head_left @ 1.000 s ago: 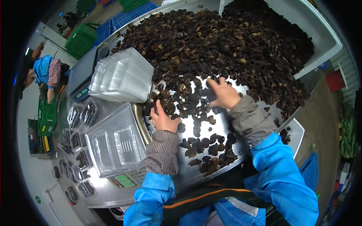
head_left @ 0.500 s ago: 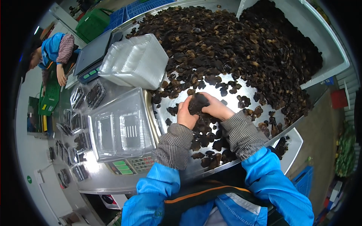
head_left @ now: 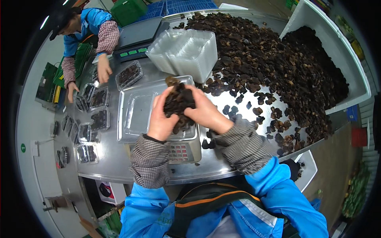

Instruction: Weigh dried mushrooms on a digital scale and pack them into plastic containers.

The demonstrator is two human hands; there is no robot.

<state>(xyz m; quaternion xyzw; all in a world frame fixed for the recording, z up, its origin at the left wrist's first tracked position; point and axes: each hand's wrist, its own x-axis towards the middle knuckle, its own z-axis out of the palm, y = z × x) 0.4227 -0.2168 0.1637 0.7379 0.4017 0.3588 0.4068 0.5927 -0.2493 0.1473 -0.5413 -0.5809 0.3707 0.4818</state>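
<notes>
Between my left hand (head_left: 159, 117) and my right hand (head_left: 208, 113) is a clump of dark wood ear mushrooms (head_left: 178, 104). Both hands are closed round its sides, thumbs toward me. The clump is above an open clear plastic clamshell box (head_left: 137, 109), which rests on a weighing scale (head_left: 192, 152) with a keypad. My hands and the clump hide much of the box's right half. To the right, a large heap of wood ears (head_left: 258, 51) spreads over the metal table (head_left: 238, 95), with loose pieces at its near side.
Behind the box stands a stack of empty clear boxes (head_left: 194, 49). A second scale (head_left: 139, 37) is at the back left. Filled boxes (head_left: 99, 97) lie on the left, where a co-worker (head_left: 95, 22) reaches in with both hands. A white foam box (head_left: 353, 71) of mushrooms stands far right.
My hands have lifted the wood ears from the tabletop and carried them left, over the open box. The view has shifted left. The co-worker's hands are now among the filled boxes.
</notes>
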